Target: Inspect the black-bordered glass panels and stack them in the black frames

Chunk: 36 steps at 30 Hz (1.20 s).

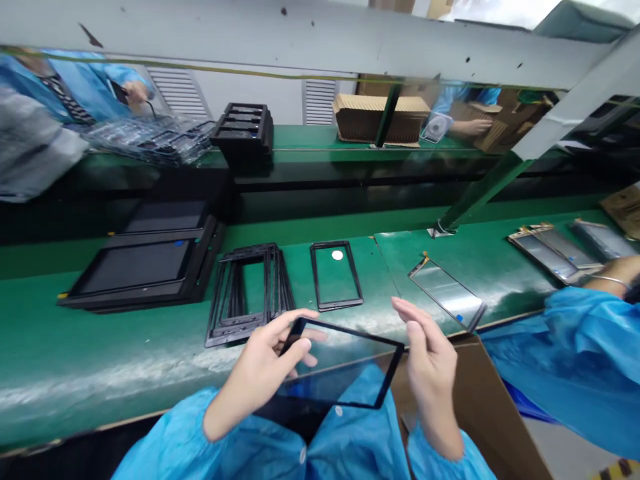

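My left hand (267,363) pinches the left end of a black-edged glass screen panel (350,370), held level above my lap in front of the green bench (125,347). My right hand (430,357) stands edge-on at the panel's right end, fingers straight and together, touching or just beside its corner. Both sleeves are blue. A stack of black frames (247,290) lies on the bench just beyond my left hand. Beside the stack lies a single black frame (336,275) with a white dot inside it.
Black trays (145,263) are stacked at the left. A shiny screen panel (447,293) lies to the right, several more (565,250) farther right. A co-worker's blue sleeve (575,360) reaches in at the right. A brown cardboard box (480,407) stands by my right knee. Other workers sit behind the far bench.
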Each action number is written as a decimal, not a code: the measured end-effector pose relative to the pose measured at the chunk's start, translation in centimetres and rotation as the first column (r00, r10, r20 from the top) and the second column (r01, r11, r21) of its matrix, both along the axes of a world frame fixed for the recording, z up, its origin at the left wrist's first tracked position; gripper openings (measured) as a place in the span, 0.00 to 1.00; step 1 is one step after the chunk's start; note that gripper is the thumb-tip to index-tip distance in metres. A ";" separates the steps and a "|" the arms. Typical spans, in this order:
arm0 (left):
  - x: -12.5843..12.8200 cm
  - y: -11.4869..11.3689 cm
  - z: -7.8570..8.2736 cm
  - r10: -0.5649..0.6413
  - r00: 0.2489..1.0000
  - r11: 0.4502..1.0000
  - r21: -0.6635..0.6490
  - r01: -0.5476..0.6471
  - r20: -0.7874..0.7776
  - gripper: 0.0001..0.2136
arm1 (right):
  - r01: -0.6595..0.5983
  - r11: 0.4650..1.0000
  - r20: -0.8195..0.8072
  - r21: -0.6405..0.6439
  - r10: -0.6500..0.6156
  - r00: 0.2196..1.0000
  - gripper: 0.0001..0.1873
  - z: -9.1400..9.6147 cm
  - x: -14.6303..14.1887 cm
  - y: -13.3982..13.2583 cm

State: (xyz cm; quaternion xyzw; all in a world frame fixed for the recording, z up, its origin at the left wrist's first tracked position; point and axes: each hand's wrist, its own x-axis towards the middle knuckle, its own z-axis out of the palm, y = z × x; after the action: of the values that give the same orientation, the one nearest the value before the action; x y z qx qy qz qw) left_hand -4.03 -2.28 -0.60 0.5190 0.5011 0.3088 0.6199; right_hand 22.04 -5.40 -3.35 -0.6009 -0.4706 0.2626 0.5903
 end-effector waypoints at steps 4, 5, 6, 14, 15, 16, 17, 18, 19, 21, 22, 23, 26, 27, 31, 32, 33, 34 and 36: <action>-0.6 -0.2 -1.2 0.153 0.982 0.988 -0.034 -0.150 0.115 0.21 | -0.216 0.952 -0.387 -0.218 0.119 0.914 0.24 -1.7 2.1 -1.0; -0.6 -0.3 -1.4 0.169 0.978 0.986 -0.034 -0.166 0.122 0.22 | -0.242 0.942 -0.457 -0.234 0.113 0.882 0.23 -1.8 1.9 -1.2; -0.6 -0.4 -1.5 0.178 0.976 0.984 -0.033 -0.175 0.126 0.22 | -0.245 0.940 -0.495 -0.237 0.100 0.863 0.23 -1.9 1.6 -1.5; -0.8 -0.3 -1.9 0.145 0.988 0.958 0.258 -0.126 -0.060 0.20 | -0.143 0.966 -0.471 -0.214 0.026 0.882 0.12 -1.1 0.0 -2.3; -0.8 -0.2 -1.6 0.169 0.973 0.904 0.417 -0.091 -0.154 0.20 | -0.146 0.966 -0.459 -0.215 0.032 0.888 0.12 -1.1 0.0 -2.4; -0.6 0.1 -1.3 0.203 0.947 0.817 0.576 -0.022 -0.251 0.19 | -0.152 0.965 -0.445 -0.215 0.042 0.894 0.12 -1.0 0.0 -2.4; -0.5 0.3 -1.0 0.232 0.913 0.710 0.700 0.077 -0.337 0.19 | -0.164 0.963 -0.432 -0.215 0.057 0.900 0.12 -1.0 -0.1 -2.5; -0.3 0.6 -0.6 0.239 0.882 0.609 0.770 0.190 -0.407 0.18 | -0.177 0.960 -0.420 -0.217 0.072 0.905 0.12 -0.8 -0.3 -2.6; 0.0 0.9 -0.1 0.216 0.859 0.535 0.792 0.293 -0.464 0.16 | -0.186 0.958 -0.408 -0.218 0.083 0.909 0.12 -0.7 -0.5 -2.6; 0.7 1.4 0.6 0.095 0.831 0.486 0.754 0.441 -0.547 0.13 | -0.199 0.953 -0.389 -0.226 0.099 0.916 0.14 -0.2 -0.9 -2.7; 1.0 1.6 0.8 0.020 0.817 0.502 0.713 0.490 -0.576 0.13 | -0.202 0.951 -0.385 -0.234 0.100 0.918 0.15 0.0 -1.1 -2.7; 1.4 1.8 1.0 -0.050 0.803 0.529 0.666 0.526 -0.595 0.13 | -0.202 0.948 -0.384 -0.245 0.097 0.918 0.15 0.2 -1.4 -2.8; 1.9 2.1 1.1 -0.193 0.775 0.609 0.546 0.575 -0.601 0.16 | -0.192 0.940 -0.380 -0.281 0.075 0.922 0.17 0.3 -1.8 -2.9; 1.9 2.2 1.1 -0.216 0.780 0.629 0.527 0.571 -0.588 0.16 | -0.193 0.937 -0.379 -0.291 0.072 0.922 0.18 0.1 -1.8 -2.8; 0.7 2.1 1.6 -0.136 0.861 0.643 0.618 0.454 -0.491 0.15 | -0.173 0.941 -0.411 -0.291 0.041 0.911 0.20 -1.3 -1.1 -2.0; 0.3 1.9 1.8 -0.045 0.901 0.654 0.668 0.354 -0.432 0.20 | -0.142 0.952 -0.447 -0.271 0.005 0.894 0.21 -1.8 -0.8 -1.5; -0.1 1.7 1.8 0.063 0.940 0.675 0.708 0.208 -0.336 0.26 | -0.101 0.964 -0.496 -0.247 -0.035 0.868 0.22 -2.1 -0.5 -0.9; -0.5 1.5 1.7 0.154 0.967 0.702 0.711 0.036 -0.202 0.32 | -0.057 0.975 -0.550 -0.216 -0.073 0.832 0.23 -2.4 -0.2 -0.2; -0.6 0.9 1.1 0.212 0.971 0.794 0.559 -0.237 0.111 0.42 | -0.014 0.988 -0.647 -0.153 -0.090 0.758 0.23 -2.8 -0.1 1.3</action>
State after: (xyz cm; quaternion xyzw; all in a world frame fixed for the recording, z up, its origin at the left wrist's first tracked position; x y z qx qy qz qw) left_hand -4.68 -1.35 0.55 0.6100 0.4307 0.5264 0.4065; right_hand 21.98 -4.09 -6.13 -0.5238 -0.2028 0.4772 0.6759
